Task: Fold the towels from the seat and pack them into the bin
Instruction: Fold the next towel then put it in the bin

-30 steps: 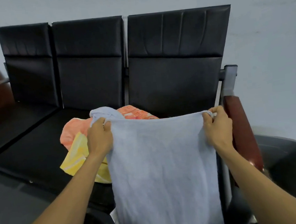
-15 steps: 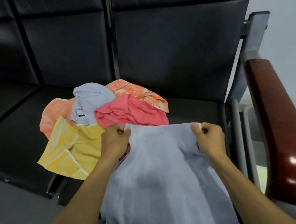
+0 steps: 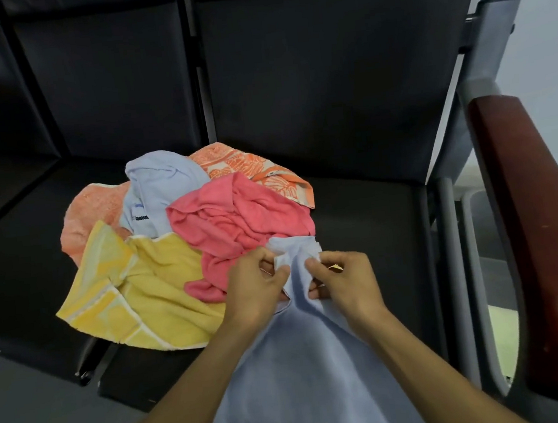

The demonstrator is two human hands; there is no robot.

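Towels lie in a loose heap on the black seat [image 3: 368,222]: a yellow towel [image 3: 135,295] at the near left, a pink towel [image 3: 237,222] in the middle, a crumpled light blue towel [image 3: 161,189] and a plain orange towel [image 3: 95,210] behind, and an orange patterned towel [image 3: 252,169] at the far right of the heap. One separate pale blue towel [image 3: 305,374] is in work. Its long axis runs from the far end, at the near edge of the heap, toward the person, draping over the front edge of the seat and out of the bottom of the view. The left hand [image 3: 255,289] and the right hand [image 3: 343,283] sit side by side at the far end of this towel, close together, each pinching a top corner between thumb and curled fingers. Both grips are thus clamped on the cloth, and neither hand is nearer than the other. The step in hand appears to be a lengthwise fold, corner brought to corner. The next move likely depends on the body of the towel hanging straight below the joined corners. A wooden armrest [image 3: 550,251] stands at the right; the bin cannot be identified with certainty.
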